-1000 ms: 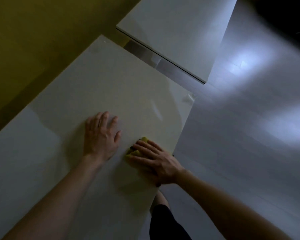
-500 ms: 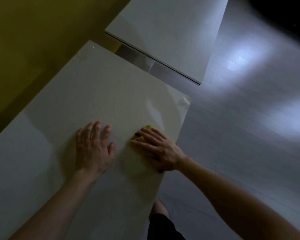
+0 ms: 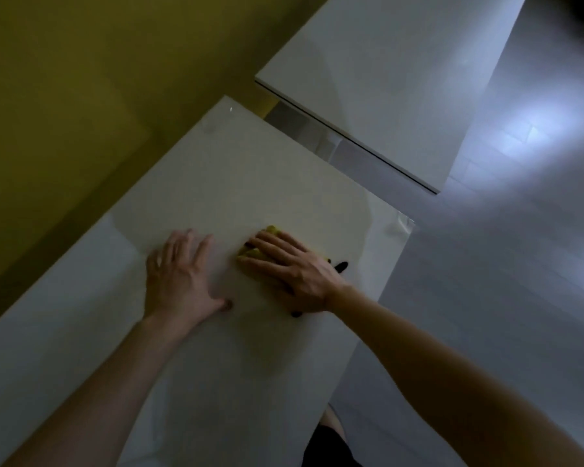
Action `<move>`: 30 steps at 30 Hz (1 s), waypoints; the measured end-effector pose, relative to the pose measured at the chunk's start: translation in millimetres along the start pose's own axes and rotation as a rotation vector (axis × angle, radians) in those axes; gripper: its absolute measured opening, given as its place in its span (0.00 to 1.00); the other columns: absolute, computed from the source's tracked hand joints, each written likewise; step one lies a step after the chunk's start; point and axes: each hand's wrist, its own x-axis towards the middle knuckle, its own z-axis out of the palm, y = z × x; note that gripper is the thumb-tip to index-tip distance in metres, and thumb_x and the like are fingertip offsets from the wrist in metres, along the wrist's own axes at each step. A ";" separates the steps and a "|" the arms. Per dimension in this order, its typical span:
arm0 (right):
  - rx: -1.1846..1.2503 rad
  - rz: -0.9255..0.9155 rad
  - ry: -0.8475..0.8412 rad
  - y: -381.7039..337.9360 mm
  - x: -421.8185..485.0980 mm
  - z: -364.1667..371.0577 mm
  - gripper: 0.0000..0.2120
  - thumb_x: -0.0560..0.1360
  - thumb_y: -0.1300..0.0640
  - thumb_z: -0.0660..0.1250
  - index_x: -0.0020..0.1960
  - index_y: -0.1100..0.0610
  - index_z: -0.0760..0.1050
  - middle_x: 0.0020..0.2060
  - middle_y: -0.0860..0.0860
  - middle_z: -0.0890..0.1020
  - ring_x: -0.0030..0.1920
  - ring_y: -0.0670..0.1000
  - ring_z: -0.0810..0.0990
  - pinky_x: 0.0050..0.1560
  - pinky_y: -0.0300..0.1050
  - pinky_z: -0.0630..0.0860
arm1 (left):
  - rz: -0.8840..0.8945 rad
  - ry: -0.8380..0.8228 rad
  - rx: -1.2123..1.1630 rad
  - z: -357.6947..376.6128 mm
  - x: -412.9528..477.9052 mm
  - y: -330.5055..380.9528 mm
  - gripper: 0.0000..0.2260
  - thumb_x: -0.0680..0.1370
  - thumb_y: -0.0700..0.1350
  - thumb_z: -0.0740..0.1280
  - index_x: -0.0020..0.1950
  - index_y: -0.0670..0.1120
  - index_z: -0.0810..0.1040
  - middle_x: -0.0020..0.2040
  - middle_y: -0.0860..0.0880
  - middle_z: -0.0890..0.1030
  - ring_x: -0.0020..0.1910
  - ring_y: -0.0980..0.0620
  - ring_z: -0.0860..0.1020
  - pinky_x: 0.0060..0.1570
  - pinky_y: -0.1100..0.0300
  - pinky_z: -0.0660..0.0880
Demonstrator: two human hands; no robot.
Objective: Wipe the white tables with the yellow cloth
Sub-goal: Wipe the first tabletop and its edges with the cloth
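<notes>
One yellow cloth (image 3: pixel 252 253) beneath right fingers (image 3: pixel 274 243)

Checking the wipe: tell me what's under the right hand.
The right hand presses the yellow cloth onto the white table; only yellow edges show, the rest is covered.

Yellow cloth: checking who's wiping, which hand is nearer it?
Right. The right hand presses on the yellow cloth; the left hand rests flat on the white table, apart to its left.

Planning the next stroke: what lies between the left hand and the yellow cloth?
Head view: only bare white table; the left hand rests flat beside the yellow cloth under the right hand.
</notes>
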 end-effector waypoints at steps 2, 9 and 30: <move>-0.013 0.292 0.078 44.9 -7.0 -12.7 0.31 0.86 0.48 0.60 0.87 0.48 0.59 0.87 0.54 0.58 0.88 0.57 0.50 0.85 0.67 0.52 | -0.072 -0.078 -0.003 -6.2 3.8 -3.1 0.68 0.55 0.78 0.79 0.87 0.53 0.55 0.87 0.48 0.56 0.86 0.43 0.54 0.80 0.42 0.61; -0.011 1.167 0.284 13.1 63.2 -3.1 0.38 0.82 0.44 0.54 0.89 0.49 0.47 0.88 0.57 0.46 0.88 0.58 0.42 0.86 0.62 0.43 | -0.093 -0.108 -0.015 -5.0 3.9 -1.4 0.69 0.58 0.80 0.76 0.89 0.52 0.48 0.89 0.49 0.49 0.88 0.44 0.47 0.85 0.43 0.53; -0.046 0.594 0.105 54.0 -20.0 -15.0 0.34 0.87 0.44 0.59 0.89 0.44 0.48 0.89 0.50 0.49 0.88 0.54 0.42 0.86 0.63 0.50 | -0.182 -0.260 0.097 -30.3 16.1 24.9 0.66 0.57 0.73 0.82 0.84 0.50 0.53 0.84 0.46 0.55 0.84 0.40 0.55 0.78 0.39 0.65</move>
